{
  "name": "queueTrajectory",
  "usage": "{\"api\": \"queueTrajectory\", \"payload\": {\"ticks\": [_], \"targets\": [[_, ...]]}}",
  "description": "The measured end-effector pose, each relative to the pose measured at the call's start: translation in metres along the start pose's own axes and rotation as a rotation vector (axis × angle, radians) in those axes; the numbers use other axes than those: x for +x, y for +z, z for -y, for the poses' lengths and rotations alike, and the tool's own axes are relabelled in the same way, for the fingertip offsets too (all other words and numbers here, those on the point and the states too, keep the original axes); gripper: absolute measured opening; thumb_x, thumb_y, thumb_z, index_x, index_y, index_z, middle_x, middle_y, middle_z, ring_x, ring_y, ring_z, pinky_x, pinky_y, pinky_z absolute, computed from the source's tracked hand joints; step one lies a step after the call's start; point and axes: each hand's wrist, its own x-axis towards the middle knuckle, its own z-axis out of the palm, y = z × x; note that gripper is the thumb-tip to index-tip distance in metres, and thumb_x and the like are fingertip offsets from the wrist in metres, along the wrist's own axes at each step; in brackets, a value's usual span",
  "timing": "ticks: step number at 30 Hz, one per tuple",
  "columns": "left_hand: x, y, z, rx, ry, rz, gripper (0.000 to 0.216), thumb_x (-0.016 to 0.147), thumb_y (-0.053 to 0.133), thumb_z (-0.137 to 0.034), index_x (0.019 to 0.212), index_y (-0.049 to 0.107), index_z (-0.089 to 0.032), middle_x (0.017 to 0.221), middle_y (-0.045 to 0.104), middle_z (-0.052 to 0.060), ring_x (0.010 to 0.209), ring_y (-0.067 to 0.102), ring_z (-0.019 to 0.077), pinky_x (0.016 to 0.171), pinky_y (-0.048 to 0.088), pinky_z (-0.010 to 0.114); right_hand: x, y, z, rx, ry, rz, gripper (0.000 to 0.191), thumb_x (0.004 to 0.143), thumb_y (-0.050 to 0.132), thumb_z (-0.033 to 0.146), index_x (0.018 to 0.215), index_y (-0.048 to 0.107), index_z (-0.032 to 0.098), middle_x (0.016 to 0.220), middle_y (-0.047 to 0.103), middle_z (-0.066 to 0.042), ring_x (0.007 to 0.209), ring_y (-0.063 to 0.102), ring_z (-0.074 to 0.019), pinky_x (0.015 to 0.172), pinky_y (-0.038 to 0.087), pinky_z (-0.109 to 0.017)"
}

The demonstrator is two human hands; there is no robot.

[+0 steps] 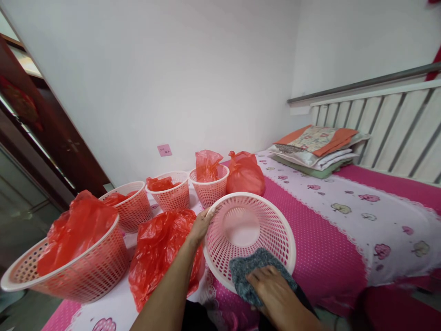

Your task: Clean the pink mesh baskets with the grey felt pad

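A pink plastic basket [241,202] with a pierced wall is tilted so that its inside faces me. My left hand [201,226] grips its rim on the left side. In my right hand [267,282] is a grey-green cloth [255,259], pressed against the basket's near right wall and rim. The fingers lie bent over the cloth. Just left of the basket, a crumpled red plastic bag [155,248] rests on the bed, partly hidden by my left forearm.
Several pink baskets holding red bags, such as the large one [103,262] at left, line the wall side. A full red bag [245,174] sits behind my basket. Folded bedding [317,147] lies near the white radiator [386,124]. The patterned bedspread [317,230] extends right.
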Motion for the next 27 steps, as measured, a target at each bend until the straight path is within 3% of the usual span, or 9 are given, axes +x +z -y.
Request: {"api": "queueTrajectory", "payload": {"ticks": [3,7,13,16,22,24,27], "targets": [[0.003,0.0,0.002,0.031,0.019,-0.038,0.072,0.083,0.069,-0.078,0.12,0.08,-0.018,0.128,0.083,0.016,0.121,0.073,0.0361,0.106,0.055,0.051,0.001,0.007,0.002,-0.101,0.004,-0.069,0.03,0.089,0.06,0.005,0.106,0.075,0.024,0.102,0.081,-0.007,0.097,0.072,-0.0276,0.094,0.044,-0.04],[0.006,-0.001,0.005,0.091,0.051,-0.092,0.06,0.081,0.073,-0.072,0.106,0.082,-0.019,0.11,0.086,0.011,0.108,0.074,0.0346,0.102,0.055,0.049,0.013,0.002,0.002,-0.164,-0.016,-0.056,0.028,0.091,0.059,0.002,0.101,0.076,0.022,0.097,0.081,-0.007,0.092,0.073,-0.0278,0.089,0.043,-0.041],[0.003,0.004,0.019,0.051,0.01,-0.017,0.048,0.073,0.084,-0.054,0.103,0.079,-0.017,0.098,0.085,0.01,0.09,0.076,0.0303,0.087,0.06,0.044,0.029,-0.001,0.008,-0.109,0.011,-0.088,0.021,0.093,0.063,0.005,0.099,0.075,0.022,0.095,0.081,-0.005,0.089,0.074,-0.0275,0.084,0.045,-0.04],[0.003,0.007,0.026,0.033,0.003,-0.057,0.035,0.077,0.078,-0.043,0.102,0.076,-0.018,0.094,0.084,0.008,0.084,0.075,0.0268,0.083,0.06,0.042,0.031,0.002,0.017,-0.068,0.014,-0.044,0.025,0.092,0.061,0.003,0.1,0.077,0.021,0.095,0.081,-0.007,0.089,0.076,-0.0278,0.087,0.047,-0.04],[0.005,0.009,0.027,0.027,0.038,-0.066,0.03,0.076,0.071,-0.025,0.104,0.078,-0.02,0.103,0.085,0.007,0.096,0.075,0.0271,0.093,0.06,0.042,0.029,-0.007,0.012,0.35,0.119,0.1,0.057,0.078,0.055,0.001,0.126,0.079,0.022,0.126,0.082,-0.01,0.119,0.075,-0.0317,0.104,0.051,-0.041],[0.004,0.01,0.024,0.024,0.049,-0.054,0.031,0.075,0.071,-0.023,0.105,0.08,-0.02,0.106,0.086,0.008,0.101,0.076,0.0283,0.098,0.059,0.044,0.032,-0.015,-0.003,0.559,0.196,0.068,0.054,0.084,0.054,0.009,0.132,0.077,0.02,0.131,0.081,-0.012,0.121,0.075,-0.031,0.104,0.053,-0.04],[0.002,0.011,0.02,0.015,0.054,-0.04,0.032,0.077,0.071,-0.023,0.107,0.08,-0.019,0.109,0.086,0.009,0.104,0.077,0.03,0.102,0.059,0.048,0.044,-0.03,-0.03,0.727,0.326,-0.091,0.043,0.099,0.051,0.033,0.131,0.076,0.017,0.123,0.083,-0.015,0.115,0.077,-0.0317,0.099,0.056,-0.039]]}}
